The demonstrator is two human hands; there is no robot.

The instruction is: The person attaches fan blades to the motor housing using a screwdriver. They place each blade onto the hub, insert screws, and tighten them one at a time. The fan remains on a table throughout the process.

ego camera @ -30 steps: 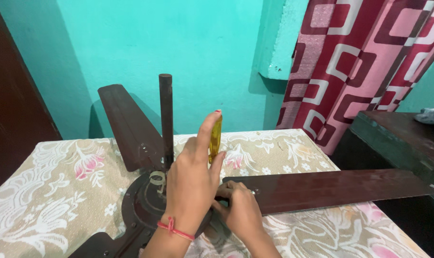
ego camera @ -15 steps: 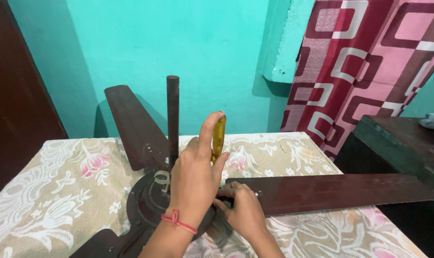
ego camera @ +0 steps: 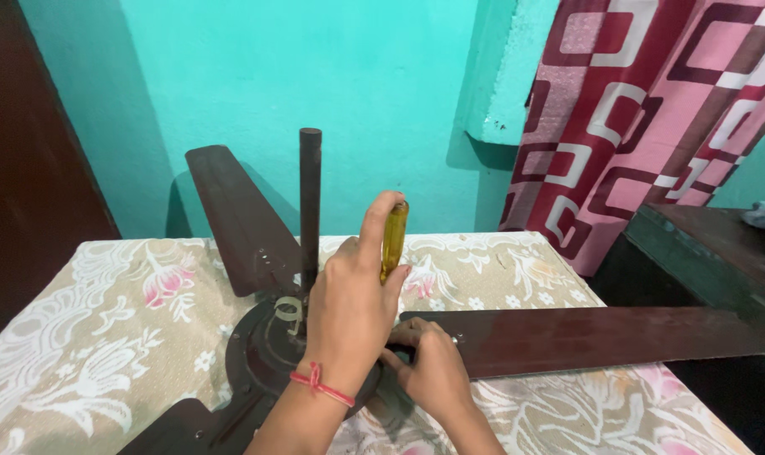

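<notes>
My only view: head camera, looking forward and down across cloth-covered table [ego camera: 104, 337] toward teal wall [ego camera: 315, 84]. Close range, left hand [ego camera: 349, 312] and right hand [ego camera: 433, 371] at bottom centre. Curtain [ego camera: 652, 109] upper right. No second view to overlap.

Both forearms bare, no sleeves showing. Left hand [ego camera: 349, 312] has a thin red thread bracelet [ego camera: 322, 386] knotted round the wrist, loose ends sticking out. Right hand [ego camera: 435, 371] wears nothing visible, no bracelet, fingers partly hidden behind the left.
</notes>
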